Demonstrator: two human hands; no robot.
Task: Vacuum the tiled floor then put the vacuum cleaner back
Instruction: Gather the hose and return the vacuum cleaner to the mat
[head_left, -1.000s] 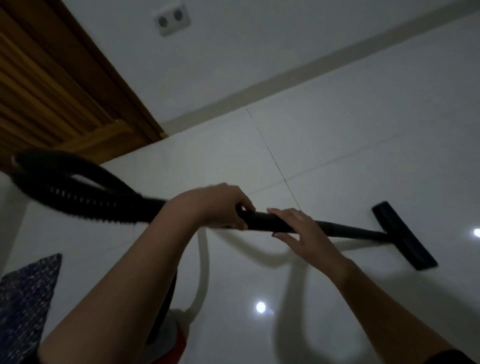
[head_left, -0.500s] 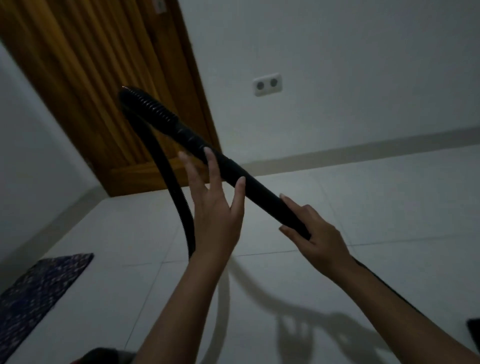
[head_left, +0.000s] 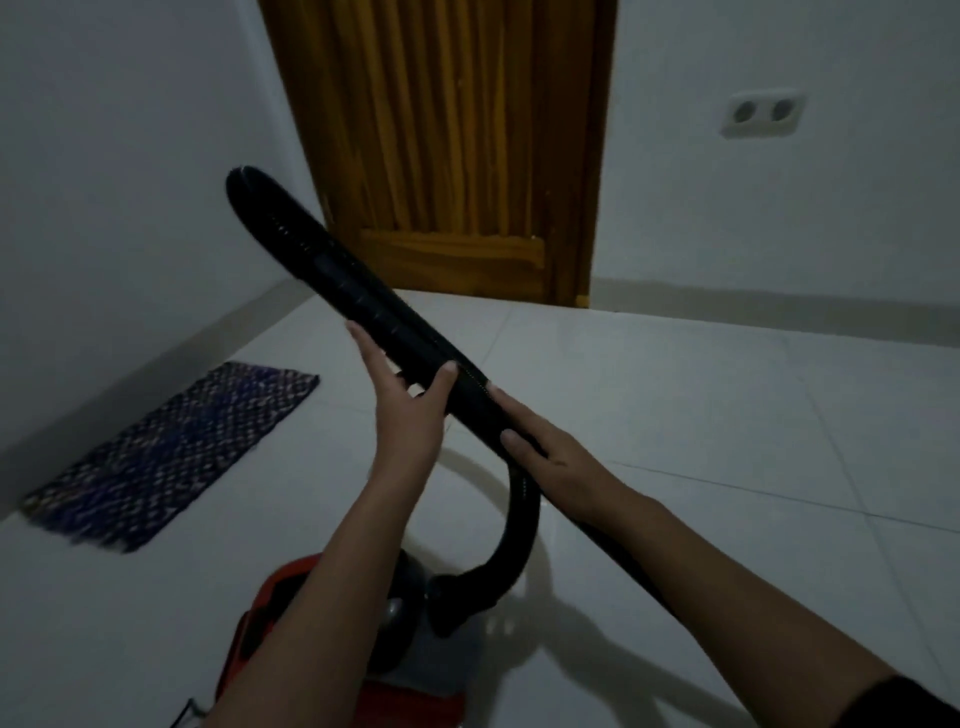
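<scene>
The black vacuum tube (head_left: 363, 291) slants from upper left down to lower right, lifted off the white tiled floor (head_left: 727, 415). My left hand (head_left: 410, 410) cradles it from below, thumb over the tube and fingers stretched along its underside. My right hand (head_left: 545, 452) grips the tube just below that, fingers lying along it. The tube's lower part runs hidden under my right forearm, and its floor head is out of view. A ribbed black hose (head_left: 519, 519) curves down to the red vacuum cleaner body (head_left: 275, 603) on the floor by my left forearm.
A closed wooden door (head_left: 441, 156) stands straight ahead in the white wall. A double wall socket (head_left: 761, 111) sits to its right. A dark patterned mat (head_left: 171, 457) lies on the floor at the left, along the wall.
The tube has swung from lying low with its head on the floor to tilted up-left. My left hand let go of its full grip and now cradles the tube. The view turned toward the door.
</scene>
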